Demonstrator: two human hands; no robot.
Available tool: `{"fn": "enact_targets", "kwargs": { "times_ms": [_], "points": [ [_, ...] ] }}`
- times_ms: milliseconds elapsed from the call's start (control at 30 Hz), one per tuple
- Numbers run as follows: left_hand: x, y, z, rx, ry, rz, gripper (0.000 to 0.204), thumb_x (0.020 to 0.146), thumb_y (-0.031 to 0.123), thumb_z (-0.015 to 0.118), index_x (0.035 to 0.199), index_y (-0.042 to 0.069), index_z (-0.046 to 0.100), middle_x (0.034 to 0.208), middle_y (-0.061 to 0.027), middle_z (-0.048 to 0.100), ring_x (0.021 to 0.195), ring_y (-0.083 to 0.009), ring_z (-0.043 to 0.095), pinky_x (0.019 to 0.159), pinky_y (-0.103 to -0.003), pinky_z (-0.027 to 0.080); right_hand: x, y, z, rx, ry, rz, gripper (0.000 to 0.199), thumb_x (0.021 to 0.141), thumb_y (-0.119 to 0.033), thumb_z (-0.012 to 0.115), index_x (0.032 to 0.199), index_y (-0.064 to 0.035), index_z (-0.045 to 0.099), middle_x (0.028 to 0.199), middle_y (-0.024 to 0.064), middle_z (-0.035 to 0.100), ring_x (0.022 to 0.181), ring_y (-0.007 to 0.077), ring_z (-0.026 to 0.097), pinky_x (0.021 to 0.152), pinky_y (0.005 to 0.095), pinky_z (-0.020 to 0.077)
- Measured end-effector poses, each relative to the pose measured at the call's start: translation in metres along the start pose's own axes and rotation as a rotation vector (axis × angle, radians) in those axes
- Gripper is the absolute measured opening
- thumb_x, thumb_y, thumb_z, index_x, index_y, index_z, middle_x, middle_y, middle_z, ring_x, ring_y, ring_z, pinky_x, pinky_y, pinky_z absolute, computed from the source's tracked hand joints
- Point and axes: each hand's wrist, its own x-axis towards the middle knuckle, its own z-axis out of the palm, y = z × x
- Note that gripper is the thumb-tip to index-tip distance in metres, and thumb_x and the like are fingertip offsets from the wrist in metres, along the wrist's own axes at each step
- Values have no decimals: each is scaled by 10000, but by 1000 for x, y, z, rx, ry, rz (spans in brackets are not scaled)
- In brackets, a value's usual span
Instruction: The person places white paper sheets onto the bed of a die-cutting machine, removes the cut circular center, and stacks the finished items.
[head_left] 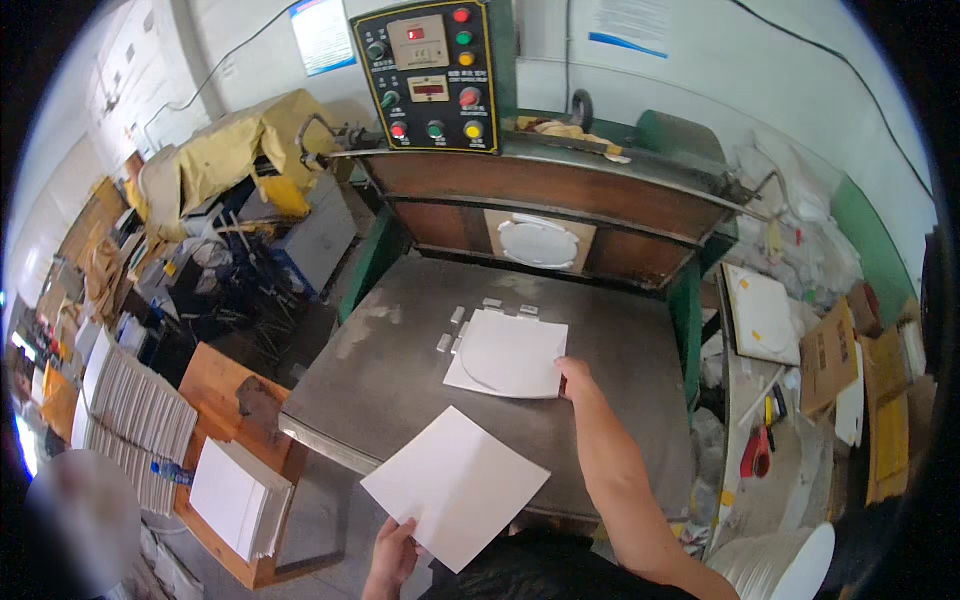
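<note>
A white square sheet of card [460,485] is pinched at its near left edge by my left hand [396,550], in front of the machine's metal bed [360,390]. On that bed lies another white sheet of card [510,350] with a curved cut line in it. My right hand [573,378] has its fingers closed on the right edge of this sheet. Small pale blocks [457,315] stand along the sheet's far and left sides. Behind, the raised platen [440,180] carries a board with a white round die [538,243]. My right fingertips are partly hidden by the sheet.
A control panel [430,75] with coloured buttons rises above the platen. At left, a wooden table [215,385] bears a stack of white sheets [235,495]. At right, a bench holds red-handled scissors [757,455] and a white board [762,315]; round white pieces [790,565] are stacked nearer me.
</note>
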Motion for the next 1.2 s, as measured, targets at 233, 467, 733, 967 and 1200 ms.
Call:
{"fn": "enact_targets", "kwargs": {
  "times_ms": [233,467,733,967,1200],
  "points": [
    [57,-12,53,49,-205,-256,373,949,87,446,1295,-53,432,1128,-203,607,941,-333,647,816,-463,545,0,-37,-30,120,-315,66,278,865,-123,610,1124,-28,575,1068,131,637,975,281,633,852,465,535],
    [220,-61,162,-104,-157,-165,356,968,18,367,1308,-69,305,1269,-226,465,1167,-400,525,961,-569,492,-100,-69,-140,246,-320,-450,443,877,-114,575,1293,-2,473,1213,164,577,1093,310,581,947,448,477],
    [264,-88,159,-3,-112,-54,386,898,146,570,1240,3,462,1241,-186,515,1139,-333,536,960,-460,470,-303,-16,-225,238,254,-380,528,798,-146,582,1284,30,477,1160,142,585,1028,269,581,898,368,462],
    [250,-88,282,1556,-117,855,655,791,315,661,1346,39,449,1461,-203,368,1406,-375,251,1154,-510,177,-345,64,-248,95,305,-535,463,794,-81,574,1237,44,523,1084,121,616,990,233,587,886,329,447],
    [327,-119,284,2038,-98,875,624,865,324,536,1424,83,398,1513,-153,327,1433,-360,210,1149,-579,105,-406,76,-213,339,419,-459,401,835,-56,592,1218,49,540,1123,144,633,1011,236,611,871,353,485]
  ]
}}
